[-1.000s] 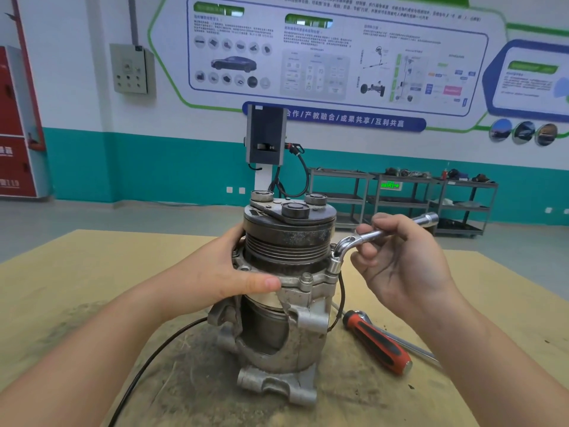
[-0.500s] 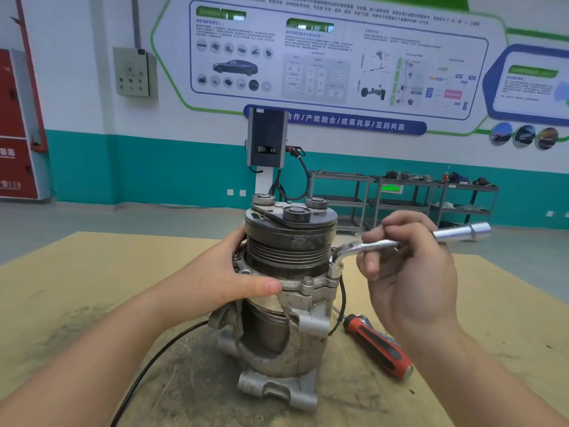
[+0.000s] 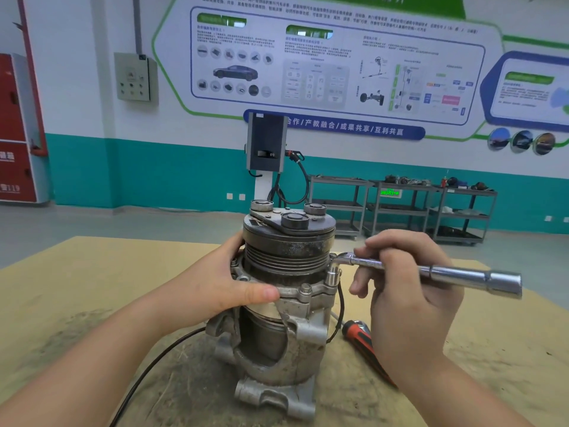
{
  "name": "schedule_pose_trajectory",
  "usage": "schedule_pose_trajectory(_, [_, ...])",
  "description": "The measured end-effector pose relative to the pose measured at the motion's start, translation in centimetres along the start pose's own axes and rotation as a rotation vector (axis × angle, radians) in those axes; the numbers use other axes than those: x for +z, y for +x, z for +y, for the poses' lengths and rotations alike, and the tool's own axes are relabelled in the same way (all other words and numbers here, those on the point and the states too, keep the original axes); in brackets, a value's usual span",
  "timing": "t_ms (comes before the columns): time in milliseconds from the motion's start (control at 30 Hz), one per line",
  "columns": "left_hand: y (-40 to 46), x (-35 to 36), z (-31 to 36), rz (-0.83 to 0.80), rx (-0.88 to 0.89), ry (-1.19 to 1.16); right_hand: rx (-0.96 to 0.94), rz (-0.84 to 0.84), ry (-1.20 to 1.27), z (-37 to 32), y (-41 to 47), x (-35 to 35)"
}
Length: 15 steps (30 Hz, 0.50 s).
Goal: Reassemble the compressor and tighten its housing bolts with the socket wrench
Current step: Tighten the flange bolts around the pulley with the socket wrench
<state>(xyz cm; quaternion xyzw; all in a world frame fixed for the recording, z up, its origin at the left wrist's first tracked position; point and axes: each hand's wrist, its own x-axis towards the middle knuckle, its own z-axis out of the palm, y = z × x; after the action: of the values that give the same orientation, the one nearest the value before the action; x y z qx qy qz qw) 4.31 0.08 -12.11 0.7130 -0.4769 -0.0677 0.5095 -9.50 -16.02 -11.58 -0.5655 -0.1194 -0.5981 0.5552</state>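
Behind right hand (image 3: 409, 303): screwdriver (image 3: 360, 337) half-hidden

Lit brightly and evenly from overhead, casting only soft, faint shadows under the compressor (image 3: 281, 306) on the table (image 3: 92, 288). Glinting with sharp highlights along the socket wrench (image 3: 437, 272). Bending straight lines toward the frame edges, curving the wall poster (image 3: 335, 63) and floor line. Blurring slightly at the corners, smearing small poster print; staying crisp at centre.
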Motion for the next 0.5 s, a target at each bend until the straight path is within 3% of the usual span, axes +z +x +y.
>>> schedule_pose_trajectory(133, [0.0, 0.0, -0.1, -0.009, 0.023, -0.007, 0.024, -0.019, 0.047, -1.0, 0.6, 0.1])
schedule_pose_trajectory(333, [0.1, -0.1, -0.2, 0.011, 0.015, 0.015, 0.459, 0.081, 0.34, -1.5, 1.4, 0.4])
schedule_pose_trajectory(500, [0.1, 0.0, -0.2, 0.008, 0.001, 0.017, 0.602, 0.094, 0.399, -0.9, 0.8, 0.8])
